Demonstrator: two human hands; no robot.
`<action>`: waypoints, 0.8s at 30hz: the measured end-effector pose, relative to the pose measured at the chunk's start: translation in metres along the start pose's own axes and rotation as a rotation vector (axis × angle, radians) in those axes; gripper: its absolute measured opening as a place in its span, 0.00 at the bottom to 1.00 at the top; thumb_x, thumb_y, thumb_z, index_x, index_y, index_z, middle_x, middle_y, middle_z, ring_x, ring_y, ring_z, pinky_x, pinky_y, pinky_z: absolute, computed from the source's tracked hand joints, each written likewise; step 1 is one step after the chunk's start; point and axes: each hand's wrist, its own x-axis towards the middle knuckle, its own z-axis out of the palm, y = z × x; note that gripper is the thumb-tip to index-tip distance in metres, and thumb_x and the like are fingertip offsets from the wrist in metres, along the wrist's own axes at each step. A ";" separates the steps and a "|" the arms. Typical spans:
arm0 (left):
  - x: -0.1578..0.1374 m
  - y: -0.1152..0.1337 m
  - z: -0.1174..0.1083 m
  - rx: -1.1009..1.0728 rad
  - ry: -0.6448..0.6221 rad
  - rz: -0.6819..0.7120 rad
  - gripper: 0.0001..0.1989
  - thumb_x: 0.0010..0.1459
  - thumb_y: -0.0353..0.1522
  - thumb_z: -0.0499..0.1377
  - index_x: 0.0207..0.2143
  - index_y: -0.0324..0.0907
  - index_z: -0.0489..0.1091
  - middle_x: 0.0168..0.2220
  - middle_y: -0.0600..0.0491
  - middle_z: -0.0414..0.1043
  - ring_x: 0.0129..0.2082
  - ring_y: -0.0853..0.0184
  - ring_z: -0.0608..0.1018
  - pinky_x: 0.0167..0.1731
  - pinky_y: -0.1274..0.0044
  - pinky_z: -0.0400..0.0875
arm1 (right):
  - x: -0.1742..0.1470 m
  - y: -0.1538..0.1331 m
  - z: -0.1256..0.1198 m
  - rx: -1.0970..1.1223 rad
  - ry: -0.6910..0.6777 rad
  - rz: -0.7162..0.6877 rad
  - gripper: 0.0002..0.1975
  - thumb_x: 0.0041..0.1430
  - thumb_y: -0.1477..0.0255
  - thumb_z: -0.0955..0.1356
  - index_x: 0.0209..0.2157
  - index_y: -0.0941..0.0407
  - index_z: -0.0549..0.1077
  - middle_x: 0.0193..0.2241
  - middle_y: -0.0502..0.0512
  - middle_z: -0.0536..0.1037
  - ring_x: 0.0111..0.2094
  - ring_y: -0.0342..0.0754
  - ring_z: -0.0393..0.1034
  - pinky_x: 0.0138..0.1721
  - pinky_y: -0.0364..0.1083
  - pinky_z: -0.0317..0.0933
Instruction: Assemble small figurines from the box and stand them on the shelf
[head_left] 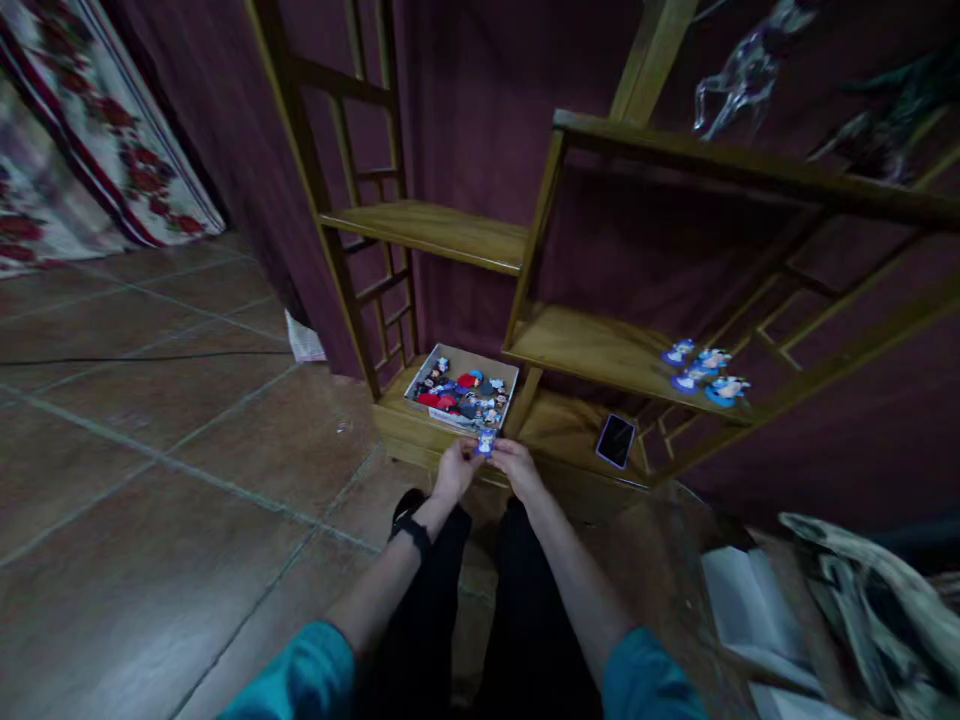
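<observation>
A small blue-and-white figurine [486, 442] on a purple-blue base is held between my two hands, just in front of a shallow box. My left hand [457, 468] pinches it from the left, and my right hand [517, 464] grips it from the right. Behind them the open cardboard box [512, 378] holds several small figurines in red, black, grey and blue, lying jumbled. On the shelf to the right stand several similar blue-and-white figurines [705, 372], grouped near its right end.
The box rests on the low level of a wooden shelf unit [420, 232]. A phone or tablet [616, 441] with a purple edge lies on the lower right board. Glassy animal figures [739, 80] stand higher up. White boxes [754, 605] lie on the floor at right.
</observation>
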 end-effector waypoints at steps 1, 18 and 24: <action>-0.002 0.002 -0.001 0.008 0.000 0.000 0.10 0.40 0.27 0.63 0.29 0.38 0.69 0.25 0.55 0.72 0.23 0.70 0.73 0.30 0.77 0.68 | -0.001 0.001 -0.001 0.019 -0.003 0.009 0.13 0.30 0.74 0.74 0.24 0.58 0.74 0.23 0.50 0.77 0.26 0.43 0.70 0.37 0.46 0.63; -0.029 0.041 -0.005 0.603 -0.101 0.255 0.08 0.52 0.24 0.54 0.36 0.41 0.64 0.39 0.49 0.64 0.35 0.67 0.72 0.36 0.76 0.66 | 0.004 0.012 -0.007 0.043 -0.093 0.106 0.09 0.38 0.78 0.70 0.27 0.57 0.74 0.28 0.51 0.78 0.32 0.44 0.71 0.39 0.43 0.64; -0.035 0.056 -0.007 0.819 -0.227 0.341 0.11 0.57 0.25 0.48 0.42 0.42 0.61 0.43 0.47 0.62 0.38 0.66 0.72 0.37 0.76 0.67 | 0.008 0.014 -0.009 0.095 -0.085 0.048 0.12 0.38 0.81 0.69 0.29 0.55 0.74 0.29 0.48 0.78 0.33 0.42 0.71 0.38 0.41 0.65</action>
